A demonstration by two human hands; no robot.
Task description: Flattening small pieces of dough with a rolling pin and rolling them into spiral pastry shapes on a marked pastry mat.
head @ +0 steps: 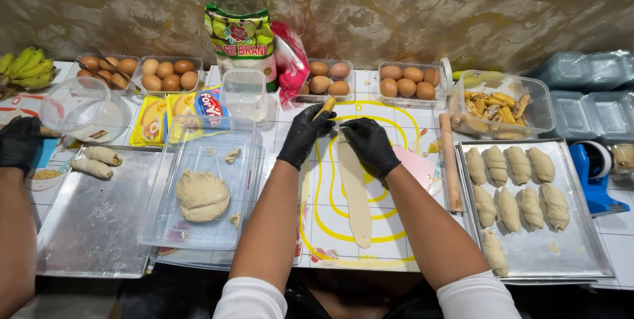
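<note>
Head view, only one: left hand (pixel 305 135), black glove, upper centre of frame, fingers pinched shut on a yellow banana piece (pixel 325 107) at the top end of the dough strip (pixel 355 190). Right hand (pixel 370 144), also gloved, is just beside it, fingers curled down on the strip's top end, pressing or lifting the edge; cannot tell which. The dough strip lies flat on the patterned mat (pixel 330 226) in frame centre, long axis running near vertical in the picture, away from the person, wider rounded end toward the bottom, narrow end under the hands. The banana piece sits tilted, its tip pointing to upper right, roughly across the strip. Step judged: placing filling at the far end before rolling; the next move likely calls for both hands to tuck the dough over the banana and keep the roll straight along the strip. Right of frame: metal tray (pixel 581 253) with wrapped rolls (pixel 508 207), rolling pin (pixel 451 170), clear tub of banana pieces (pixel 495 111). Left: clear box with a dough lump (pixel 201 195), second tray (pixel 92 226), another person's gloved hand (pixel 18 144) at the left edge. Eggs (pixel 406 81) along the top.
</note>
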